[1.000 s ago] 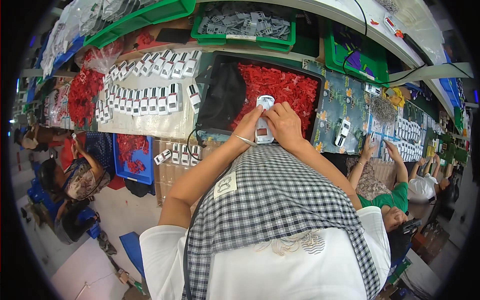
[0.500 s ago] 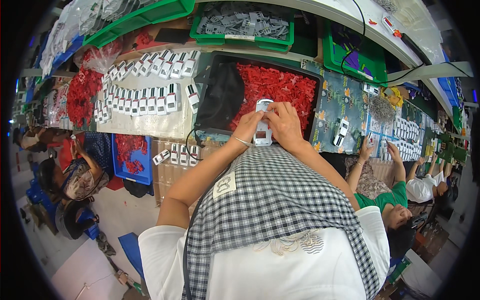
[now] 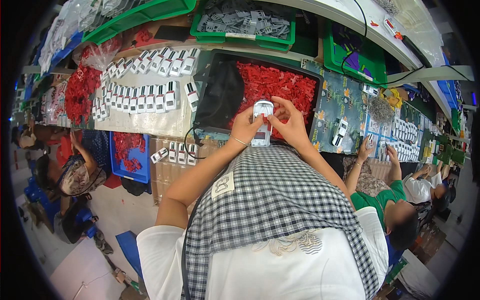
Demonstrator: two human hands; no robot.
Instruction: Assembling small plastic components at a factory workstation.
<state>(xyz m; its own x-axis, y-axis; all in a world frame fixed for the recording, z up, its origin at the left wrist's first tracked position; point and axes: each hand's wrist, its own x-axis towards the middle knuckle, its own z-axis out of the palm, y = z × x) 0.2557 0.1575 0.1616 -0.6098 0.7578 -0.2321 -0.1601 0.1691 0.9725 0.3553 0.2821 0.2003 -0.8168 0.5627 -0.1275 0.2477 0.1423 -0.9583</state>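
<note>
- White plastic toy car body (image 3: 262, 122), with a red insert at its upper end, sits upright between both hands just above the near edge of the black tray of small red plastic parts (image 3: 272, 85); the car is one, the tray is one, and the red pieces in it are far too many to count.
- Left hand (image 3: 246, 126) clasps the car's left flank, fingers curled tight round it; a thin bracelet circles that wrist.
- Right hand (image 3: 292, 122) pinches narrowly at the car's upper right corner, thumb and forefinger closed on or beside the red insert; whether a loose red piece is between those fingertips I cannot tell.
- Risk, as I judge it: the pinch is small and sits high on the body, so a slip could drop a red piece back into the heap, where it would be lost among the others.
- Risk: pressing an insert in crookedly could leave it half seated, since the left hand alone steadies the shell.
- Risk: the black cable (image 3: 192, 145) trailing off the tray's left corner could snag a forearm.
- Finished white toy cars in rows on the pale board (image 3: 145, 95) to the left number roughly thirty; an exact count is not possible at this size.
- Green crates along the back: three show, one holding grey plastic parts (image 3: 245, 22).
- Blue bin of red pieces (image 3: 129, 157) below the board: one.
</note>
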